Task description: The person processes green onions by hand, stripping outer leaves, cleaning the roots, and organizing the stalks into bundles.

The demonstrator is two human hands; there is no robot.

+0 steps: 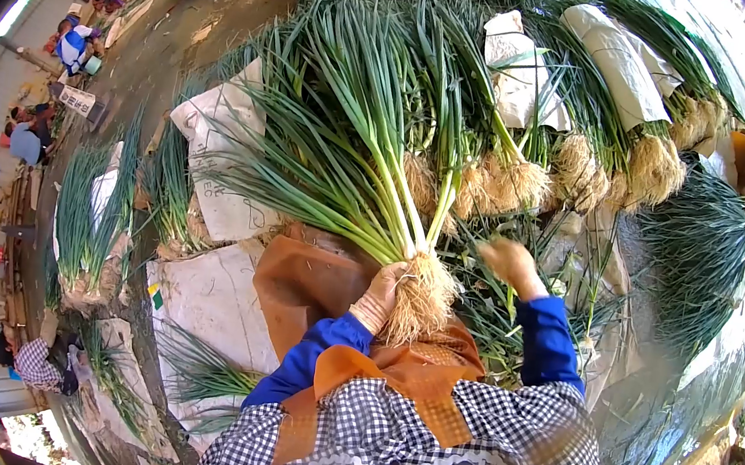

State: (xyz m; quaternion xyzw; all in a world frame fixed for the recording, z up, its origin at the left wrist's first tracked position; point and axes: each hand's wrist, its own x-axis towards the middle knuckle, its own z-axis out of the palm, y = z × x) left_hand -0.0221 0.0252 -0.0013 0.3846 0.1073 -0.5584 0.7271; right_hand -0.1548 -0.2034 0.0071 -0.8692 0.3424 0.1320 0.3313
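Note:
My left hand (377,296) is wrapped around the base of a bunch of green onions (393,193), just above its pale, stringy roots (423,299). The bunch rests over my lap on an orange-brown apron (302,280), its long green leaves fanning forward and to the left. To the right of the roots, apart from the bunch, is my right hand (510,262). It is smeared by motion, and its fingers do not show clearly. Below it lie loose green leaves and stalks (497,317).
Rooted green onion bundles (576,169) line the ground ahead, some wrapped in white sacking (616,67). More bundles (92,231) stand at left beside a flattened white sack (215,306). A leafy heap (700,250) lies at right. Other people (74,47) sit along the left.

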